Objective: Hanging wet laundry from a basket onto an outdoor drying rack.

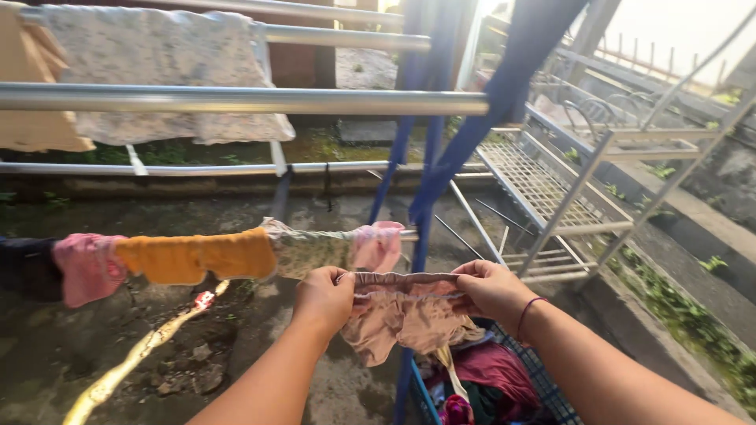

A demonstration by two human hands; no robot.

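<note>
Left hand (pixel 323 299): pinched on the near left end of the beige garment (pixel 405 319).
Right hand (pixel 492 290): clamped on its right end.
Garment: stretched between them, above the basket (pixel 543 378), just below the rail (pixel 315 236), possibly underwear.

Two hands, the left hand (pixel 324 299) and right hand (pixel 490 290), share one beige garment (pixel 405 319). Four small garments (pixel 189 257) hang along the lower rail (pixel 394 234), perhaps five. One laundry basket (pixel 543 386).

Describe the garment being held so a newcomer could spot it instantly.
Start at the low drying rail hung with small clothes. Just below its right end, both hands stretch a beige-pink garment by its gathered waistband. Unlike the orange cloth, it hangs unpegged above the basket.
</note>
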